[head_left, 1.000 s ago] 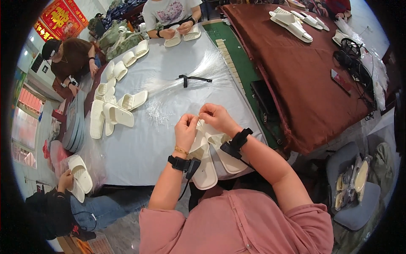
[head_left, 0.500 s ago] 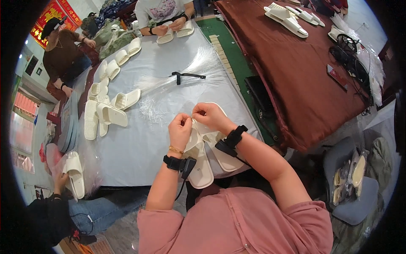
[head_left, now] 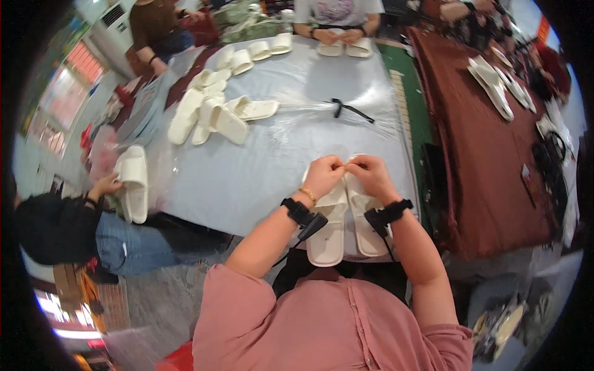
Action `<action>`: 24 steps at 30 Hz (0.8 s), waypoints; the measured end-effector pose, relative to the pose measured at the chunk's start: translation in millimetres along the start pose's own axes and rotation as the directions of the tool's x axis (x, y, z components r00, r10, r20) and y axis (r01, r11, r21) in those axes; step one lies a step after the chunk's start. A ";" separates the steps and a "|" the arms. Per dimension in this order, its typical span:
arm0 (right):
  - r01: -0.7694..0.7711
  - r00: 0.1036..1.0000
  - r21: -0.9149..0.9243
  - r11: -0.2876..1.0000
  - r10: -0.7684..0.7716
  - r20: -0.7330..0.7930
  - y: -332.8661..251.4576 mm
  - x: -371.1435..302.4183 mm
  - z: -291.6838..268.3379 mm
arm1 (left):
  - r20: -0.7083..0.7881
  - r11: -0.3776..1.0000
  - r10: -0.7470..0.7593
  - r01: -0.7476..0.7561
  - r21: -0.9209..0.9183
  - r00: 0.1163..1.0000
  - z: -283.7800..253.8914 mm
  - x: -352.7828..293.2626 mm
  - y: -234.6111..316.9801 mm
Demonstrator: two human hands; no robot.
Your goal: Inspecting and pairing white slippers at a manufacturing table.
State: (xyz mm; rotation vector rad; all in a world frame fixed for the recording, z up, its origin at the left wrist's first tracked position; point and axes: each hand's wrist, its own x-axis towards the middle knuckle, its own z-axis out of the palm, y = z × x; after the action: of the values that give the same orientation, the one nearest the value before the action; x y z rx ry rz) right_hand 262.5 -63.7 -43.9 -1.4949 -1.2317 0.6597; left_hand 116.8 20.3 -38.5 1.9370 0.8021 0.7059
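Two cream slippers lie side by side at the table's near edge, soles down: the left slipper point(head_left: 325, 241) and the right slipper point(head_left: 371, 240). Over their far ends, my left hand point(head_left: 323, 177) and my right hand point(head_left: 374, 177) meet with fingertips pinched together. Whatever sits between the fingertips is too small to make out. Beyond my hands lies a bundle of thin clear plastic strands point(head_left: 309, 106), bound by a black strap point(head_left: 356, 112). Both of my wrists wear black straps with small devices.
More cream slippers point(head_left: 229, 123) are spread over the left of the grey-covered table point(head_left: 278, 161). A person at left holds a slipper point(head_left: 134, 179); another across handles a slipper pair point(head_left: 344, 48). At right stands a brown-covered table point(head_left: 489, 179) with slippers and cables.
The view has swung, shifting the table toward the right of the picture. My hands stay pinched over the slipper pair, whose two slippers now lie more nearly parallel.
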 end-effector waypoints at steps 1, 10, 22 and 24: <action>-0.025 0.999 0.015 1.000 0.025 -0.033 -0.5 0.0 0.1 | 0.075 1.000 -0.016 0.017 -0.020 0.997 -8.7 1.2 2.4; -0.146 0.972 0.575 0.805 0.226 -0.070 -14.0 -4.9 -26.3 | 0.280 0.948 -0.200 0.257 -0.186 0.939 -142.9 -21.9 51.1; -0.283 0.950 0.337 0.898 0.312 -0.033 -26.3 -23.7 -57.2 | -0.459 0.910 0.096 0.109 0.400 0.883 -366.4 38.3 23.9; -0.253 0.961 0.297 0.921 0.275 -0.036 -41.4 -35.7 -74.9 | -0.482 0.832 0.259 0.060 0.551 0.837 -368.5 46.5 0.5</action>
State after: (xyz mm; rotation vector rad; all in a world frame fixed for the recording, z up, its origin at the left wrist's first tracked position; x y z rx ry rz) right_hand 302.1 -127.2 10.8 -1.4334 -0.8374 0.9125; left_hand -125.6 245.9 129.7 2.3361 1.3775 1.2329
